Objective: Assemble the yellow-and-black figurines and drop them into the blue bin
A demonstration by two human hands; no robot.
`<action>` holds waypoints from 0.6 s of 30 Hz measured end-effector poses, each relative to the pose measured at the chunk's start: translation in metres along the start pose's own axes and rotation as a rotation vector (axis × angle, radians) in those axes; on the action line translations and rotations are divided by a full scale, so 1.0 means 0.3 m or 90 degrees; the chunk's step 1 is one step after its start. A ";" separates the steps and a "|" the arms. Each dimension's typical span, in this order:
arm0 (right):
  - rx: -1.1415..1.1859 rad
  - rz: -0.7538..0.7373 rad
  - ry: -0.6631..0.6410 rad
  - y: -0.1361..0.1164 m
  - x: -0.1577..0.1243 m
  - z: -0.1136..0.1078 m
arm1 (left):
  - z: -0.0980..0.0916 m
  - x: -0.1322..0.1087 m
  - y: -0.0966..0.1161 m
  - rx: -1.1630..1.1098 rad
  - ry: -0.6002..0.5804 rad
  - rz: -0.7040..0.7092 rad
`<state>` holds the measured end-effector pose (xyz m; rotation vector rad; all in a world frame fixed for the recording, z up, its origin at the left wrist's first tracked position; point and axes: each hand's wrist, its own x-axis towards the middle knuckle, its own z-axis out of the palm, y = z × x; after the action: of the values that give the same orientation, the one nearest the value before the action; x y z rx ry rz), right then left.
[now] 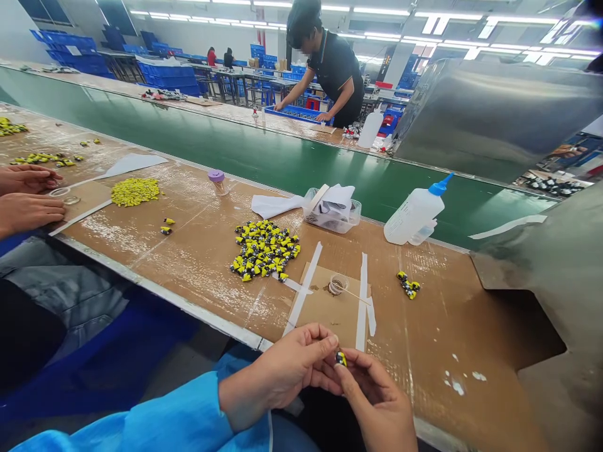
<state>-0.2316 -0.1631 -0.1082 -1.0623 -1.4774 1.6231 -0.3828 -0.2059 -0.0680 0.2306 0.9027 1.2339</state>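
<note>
Workshop line: the brown-papered tabletop beside a green conveyor belt carries a heap of yellow-and-black parts. Above the near edge, by a cardboard pad, the right hand pinches one small part at its fingertips; the left hand curls just beside it, its grip unclear.

A factory workshop is stretching out around the camera: a long green conveyor belt is running between brown-topped tables, stacks of blue plastic crates are filling the far end, and rows of ceiling lights are shining overhead. A co-worker is leaning over a crate, and heaps of small yellow parts are lying along the table.
</note>
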 end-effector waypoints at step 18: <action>0.003 -0.014 -0.021 -0.013 0.004 0.011 | -0.002 0.007 -0.003 -0.022 0.006 0.001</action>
<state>-0.2353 -0.1630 -0.1044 -1.0178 -1.5013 1.6353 -0.3825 -0.2044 -0.0698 0.1984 0.8888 1.2514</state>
